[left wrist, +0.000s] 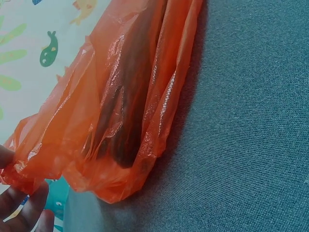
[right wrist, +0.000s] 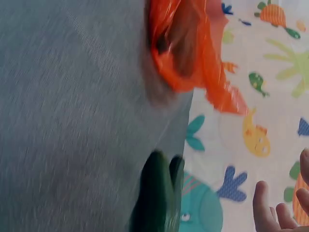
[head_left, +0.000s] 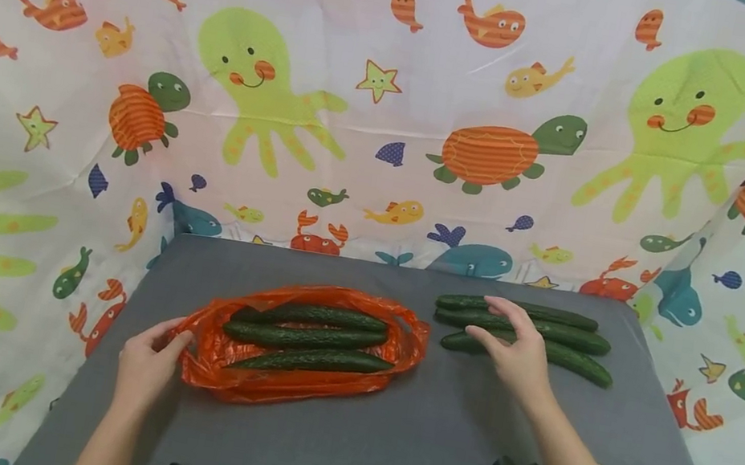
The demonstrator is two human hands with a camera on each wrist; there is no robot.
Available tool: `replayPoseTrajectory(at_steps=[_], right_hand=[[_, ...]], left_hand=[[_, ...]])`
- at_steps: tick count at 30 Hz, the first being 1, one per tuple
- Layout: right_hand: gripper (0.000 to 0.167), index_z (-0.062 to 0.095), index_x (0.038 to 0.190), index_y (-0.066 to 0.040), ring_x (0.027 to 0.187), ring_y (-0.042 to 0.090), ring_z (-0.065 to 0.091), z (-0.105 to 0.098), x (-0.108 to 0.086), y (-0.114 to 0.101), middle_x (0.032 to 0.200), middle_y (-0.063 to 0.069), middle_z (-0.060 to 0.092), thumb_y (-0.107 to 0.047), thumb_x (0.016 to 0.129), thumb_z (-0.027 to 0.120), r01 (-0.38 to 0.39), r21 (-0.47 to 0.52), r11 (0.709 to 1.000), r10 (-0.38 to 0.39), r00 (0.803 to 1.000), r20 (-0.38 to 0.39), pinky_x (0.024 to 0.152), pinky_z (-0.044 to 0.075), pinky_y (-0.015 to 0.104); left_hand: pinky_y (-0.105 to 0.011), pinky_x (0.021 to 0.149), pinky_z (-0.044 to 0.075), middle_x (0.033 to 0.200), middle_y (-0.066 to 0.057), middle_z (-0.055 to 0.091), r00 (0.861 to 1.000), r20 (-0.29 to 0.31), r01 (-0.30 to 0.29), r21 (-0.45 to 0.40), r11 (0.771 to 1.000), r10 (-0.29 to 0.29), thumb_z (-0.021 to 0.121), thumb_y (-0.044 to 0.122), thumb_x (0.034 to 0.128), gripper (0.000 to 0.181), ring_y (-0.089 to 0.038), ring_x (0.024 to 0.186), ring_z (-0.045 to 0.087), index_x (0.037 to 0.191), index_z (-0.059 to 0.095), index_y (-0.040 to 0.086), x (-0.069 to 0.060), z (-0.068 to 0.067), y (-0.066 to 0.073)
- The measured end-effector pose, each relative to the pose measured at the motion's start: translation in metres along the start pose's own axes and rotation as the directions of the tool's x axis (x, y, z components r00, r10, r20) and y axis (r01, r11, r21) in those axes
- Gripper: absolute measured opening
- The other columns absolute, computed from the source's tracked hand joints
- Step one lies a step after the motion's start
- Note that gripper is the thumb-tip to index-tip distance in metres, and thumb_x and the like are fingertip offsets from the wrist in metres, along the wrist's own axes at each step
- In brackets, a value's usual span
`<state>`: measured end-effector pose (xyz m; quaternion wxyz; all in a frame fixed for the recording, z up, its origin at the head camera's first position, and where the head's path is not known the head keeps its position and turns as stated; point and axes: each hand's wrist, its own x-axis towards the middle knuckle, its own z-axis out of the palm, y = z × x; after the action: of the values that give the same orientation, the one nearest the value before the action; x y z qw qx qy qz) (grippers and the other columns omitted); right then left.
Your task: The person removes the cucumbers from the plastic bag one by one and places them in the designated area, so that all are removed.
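My left hand point(head_left: 147, 363) pinching bag point(head_left: 296, 393) edge; right hand point(head_left: 519, 359) hovering unclenched near cucumbers point(head_left: 571, 337), table point(head_left: 344, 460) stretching between; only head view showing both hands.

Our right hand point(right wrist: 285, 220) lower right, two cucumbers point(right wrist: 153, 193) at bottom, orange bag point(right wrist: 212, 58) above, grey tabletop point(right wrist: 72, 116), sea-creature cloth point(right wrist: 231, 140).

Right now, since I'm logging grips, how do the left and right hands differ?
The left hand pinches the orange bag; the right hand holds nothing, thumb and fingers apart. The left hand is at the bag's left end; the right hand is by the loose cucumbers. Both are bare.
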<state>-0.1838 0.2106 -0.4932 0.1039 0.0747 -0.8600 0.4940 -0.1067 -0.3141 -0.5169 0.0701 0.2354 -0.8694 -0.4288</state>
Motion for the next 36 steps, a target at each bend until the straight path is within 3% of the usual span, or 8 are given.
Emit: replayPoseTrajectory(at_steps=[12, 17, 20, 26, 27, 30, 33, 36], right_hand=[[0.051, 0.062, 0.135, -0.023, 0.126, 0.026, 0.058, 0.056, -0.002, -0.031, 0.138, 0.003, 0.060, -0.029, 0.088, 0.079, -0.001, 0.109, 0.994, -0.014, 0.991, 0.133, 0.076, 0.058, 0.032], [0.048, 0.062, 0.135, -0.025, 0.125, 0.030, 0.059, 0.088, -0.001, -0.040, 0.134, 0.007, 0.064, -0.029, 0.089, 0.078, -0.001, 0.200, 0.980, -0.035, 0.983, 0.179, 0.081, 0.056, 0.041], [0.048, 0.063, 0.134, -0.020, 0.123, 0.033, 0.060, 0.111, -0.002, -0.041, 0.133, 0.012, 0.064, -0.026, 0.089, 0.078, -0.029, 0.245, 0.969, -0.022, 0.979, 0.203, 0.088, 0.056, 0.044], [0.049, 0.063, 0.134, -0.008, 0.082, 0.027, 0.073, 0.148, -0.012, -0.035, 0.126, 0.021, 0.062, -0.015, 0.087, 0.078, -0.170, 0.273, 0.947, 0.100, 0.962, 0.252, 0.070, 0.060, 0.038], [0.049, 0.063, 0.133, -0.007, 0.075, 0.027, 0.072, 0.152, -0.014, -0.034, 0.124, 0.022, 0.062, -0.012, 0.087, 0.078, -0.190, 0.268, 0.945, 0.120, 0.959, 0.257, 0.066, 0.060, 0.036], [0.045, 0.064, 0.130, -0.007, 0.079, 0.024, 0.071, 0.160, -0.021, -0.029, 0.120, 0.019, 0.063, -0.011, 0.088, 0.078, -0.179, 0.182, 0.967, 0.131, 0.959, 0.250, 0.062, 0.059, 0.032], [0.042, 0.067, 0.127, -0.009, 0.096, 0.024, 0.069, 0.165, -0.026, -0.026, 0.120, 0.012, 0.065, -0.015, 0.087, 0.080, -0.116, 0.050, 0.992, 0.100, 0.963, 0.249, 0.074, 0.059, 0.037], [0.045, 0.068, 0.126, -0.010, 0.111, 0.027, 0.065, 0.170, -0.028, -0.023, 0.123, 0.009, 0.066, -0.016, 0.084, 0.083, -0.054, -0.053, 0.997, 0.067, 0.962, 0.265, 0.091, 0.054, 0.045]], left_hand=[[-0.021, 0.066, 0.049, 0.112, -0.012, 0.074, 1.000, -0.014, 0.008, 0.016, 1.000, -0.008, 0.060, 0.044, 0.1003, 0.043, -0.021, 0.097, 0.062, 0.131, 0.067, 0.015, -0.001, 0.001, -0.003], [-0.024, 0.063, 0.050, 0.111, -0.011, 0.073, 1.000, -0.013, 0.011, 0.008, 1.000, -0.011, 0.060, 0.047, 0.0994, 0.045, -0.017, 0.087, 0.061, 0.131, 0.068, 0.016, 0.000, 0.001, -0.003], [-0.024, 0.064, 0.051, 0.110, -0.011, 0.074, 1.000, -0.016, 0.010, 0.000, 1.000, -0.010, 0.060, 0.047, 0.0993, 0.044, -0.014, 0.085, 0.061, 0.130, 0.068, 0.016, 0.000, 0.001, -0.003], [-0.023, 0.065, 0.050, 0.110, -0.012, 0.074, 1.000, -0.012, 0.001, 0.010, 1.000, -0.001, 0.060, 0.046, 0.0998, 0.044, -0.013, 0.086, 0.061, 0.130, 0.068, 0.015, 0.000, 0.001, -0.004], [-0.023, 0.065, 0.050, 0.110, -0.012, 0.074, 1.000, -0.011, -0.001, 0.010, 1.000, 0.001, 0.060, 0.046, 0.0997, 0.044, -0.013, 0.085, 0.061, 0.130, 0.068, 0.015, 0.000, 0.001, -0.004], [-0.024, 0.066, 0.049, 0.111, -0.012, 0.074, 1.000, -0.011, -0.009, 0.014, 1.000, 0.009, 0.060, 0.046, 0.0996, 0.044, -0.016, 0.089, 0.062, 0.130, 0.068, 0.015, 0.000, 0.002, -0.005], [-0.023, 0.067, 0.049, 0.113, -0.012, 0.073, 1.000, -0.007, -0.009, 0.012, 1.000, 0.009, 0.059, 0.046, 0.0998, 0.045, -0.020, 0.097, 0.062, 0.131, 0.068, 0.015, 0.000, 0.002, -0.006], [-0.023, 0.069, 0.048, 0.115, -0.012, 0.072, 1.000, 0.001, -0.006, 0.010, 1.000, 0.006, 0.059, 0.047, 0.1000, 0.046, -0.023, 0.103, 0.061, 0.131, 0.067, 0.016, 0.000, 0.001, -0.006]])
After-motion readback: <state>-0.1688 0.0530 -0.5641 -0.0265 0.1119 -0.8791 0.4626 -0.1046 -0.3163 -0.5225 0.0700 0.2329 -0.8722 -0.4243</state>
